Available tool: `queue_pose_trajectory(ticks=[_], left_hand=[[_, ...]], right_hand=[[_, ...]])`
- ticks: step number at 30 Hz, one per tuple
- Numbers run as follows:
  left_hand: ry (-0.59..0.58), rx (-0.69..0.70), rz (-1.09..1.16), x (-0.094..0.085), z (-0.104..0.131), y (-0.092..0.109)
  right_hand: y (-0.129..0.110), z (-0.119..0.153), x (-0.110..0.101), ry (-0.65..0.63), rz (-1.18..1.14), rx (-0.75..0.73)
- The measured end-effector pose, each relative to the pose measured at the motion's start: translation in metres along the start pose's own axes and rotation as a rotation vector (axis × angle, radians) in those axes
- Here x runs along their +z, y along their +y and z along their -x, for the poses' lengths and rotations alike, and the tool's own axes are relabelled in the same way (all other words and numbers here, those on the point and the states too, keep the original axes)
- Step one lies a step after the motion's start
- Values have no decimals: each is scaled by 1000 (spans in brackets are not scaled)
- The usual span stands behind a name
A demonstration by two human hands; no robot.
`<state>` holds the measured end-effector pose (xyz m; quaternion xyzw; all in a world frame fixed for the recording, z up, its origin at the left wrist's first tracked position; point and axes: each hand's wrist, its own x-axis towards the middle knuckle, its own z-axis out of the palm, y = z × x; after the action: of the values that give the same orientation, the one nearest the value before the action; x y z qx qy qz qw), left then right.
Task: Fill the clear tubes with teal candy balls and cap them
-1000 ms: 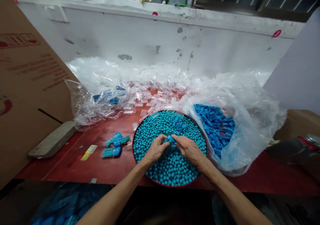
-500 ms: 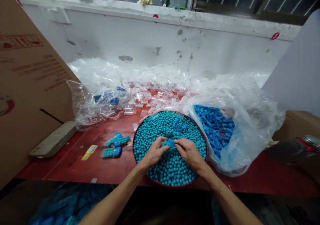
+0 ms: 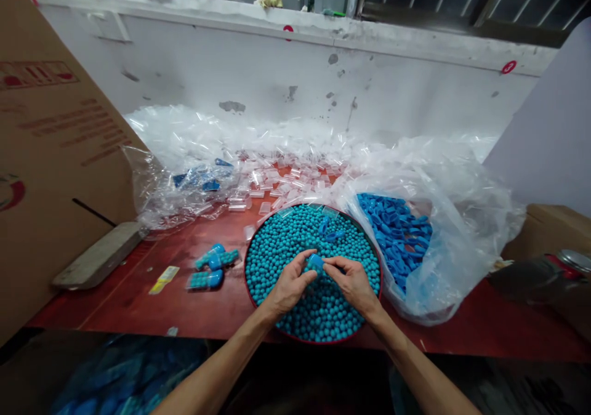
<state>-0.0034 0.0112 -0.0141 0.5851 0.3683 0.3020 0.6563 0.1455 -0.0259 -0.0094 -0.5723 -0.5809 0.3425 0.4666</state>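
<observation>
Over a round red-rimmed tray (image 3: 381,282) full of small teal balls, both my hands meet at a small clear container with a blue cap (image 3: 314,262). My left hand (image 3: 292,282) pinches the container's body from the left. The fingers of my right hand (image 3: 349,279) are closed on the cap's right side. A few loose blue caps (image 3: 331,233) lie on the balls behind my hands. Left of the tray, filled containers with blue caps (image 3: 205,279) rest on the red table (image 3: 194,316).
Clear plastic pieces (image 3: 286,187) are scattered behind the tray. A plastic bag (image 3: 446,279) of blue caps (image 3: 397,236) lies to the right, near a jar (image 3: 526,279). On the left stand a cardboard box (image 3: 55,144) and a grey block (image 3: 99,258); a yellow label (image 3: 164,279) lies nearby.
The blue cap between my hands now shows more fully and sits more upright. My right fingers have shifted slightly on it, while my left hand has turned a little.
</observation>
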Motion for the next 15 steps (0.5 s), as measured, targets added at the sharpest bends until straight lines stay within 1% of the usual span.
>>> queue_pose_trajectory(ticks=[3,5,7,9,11,12,14,15], left_hand=[[36,7,6,3,2,1],[52,12,2,5,3,1],[52,9,-15,8,4,0],[57,9,-34,10,4,-2],[81,14,-37,10,5,-3],[87,15,-29,9,6,-3],[56,5,-9,7,6,-2],[26,-3,-7,5,7,-1]], right_hand=[[0,3,-2,-7,54,-64],[0,4,-6,-68,112,-139],[-1,3,-10,-155,169,-201],[-3,2,-16,-226,200,-220],[-5,1,-20,-260,153,-191],[-5,1,-22,-275,89,-149],[-3,1,-22,-271,-110,-22],[-1,1,-21,-247,-225,50]])
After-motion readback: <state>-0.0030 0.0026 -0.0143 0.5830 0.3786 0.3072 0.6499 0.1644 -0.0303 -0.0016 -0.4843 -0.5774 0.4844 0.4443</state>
